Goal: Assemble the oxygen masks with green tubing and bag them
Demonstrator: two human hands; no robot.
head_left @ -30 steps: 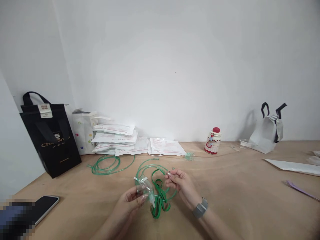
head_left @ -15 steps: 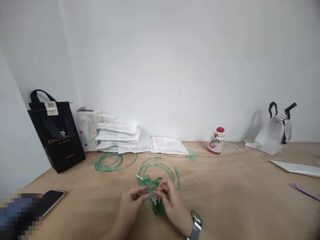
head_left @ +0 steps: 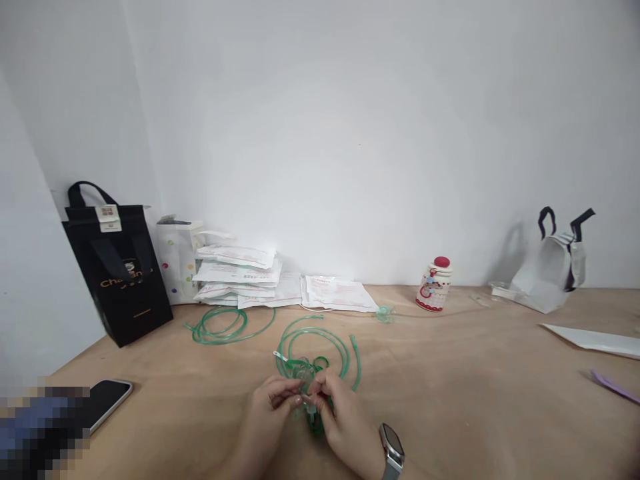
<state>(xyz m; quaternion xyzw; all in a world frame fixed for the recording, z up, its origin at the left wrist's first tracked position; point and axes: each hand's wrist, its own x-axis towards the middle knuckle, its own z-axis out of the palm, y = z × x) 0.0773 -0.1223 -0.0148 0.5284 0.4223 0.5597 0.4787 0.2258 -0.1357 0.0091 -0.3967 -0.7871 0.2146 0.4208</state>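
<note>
Near the front middle of the table, a translucent green oxygen mask (head_left: 301, 369) with a white metal-like strip and green bands is pinched between my two hands. My left hand (head_left: 273, 408) grips its left side with thumb and fingers. From the other side, my right hand (head_left: 341, 408) closes thumb and fingertips on the mask's near part, so the exact piece is hidden. A green strap hangs below and between the hands. Just behind them, a loop of green tubing (head_left: 346, 347) lies on the table.
Farther back left lies another tubing coil (head_left: 215, 340). White packets (head_left: 237, 272) are stacked by the wall, beside a black bag (head_left: 127, 287). A small green plastic piece (head_left: 385, 315), a red-capped bottle (head_left: 434, 287) and a white bag (head_left: 543, 277) stand or lie rightward. A phone (head_left: 107, 403) is at left.
Both hands have come slightly lower and toward me with the mask, and the fingers have shifted on it. A green strap loop now shows above my right hand.
</note>
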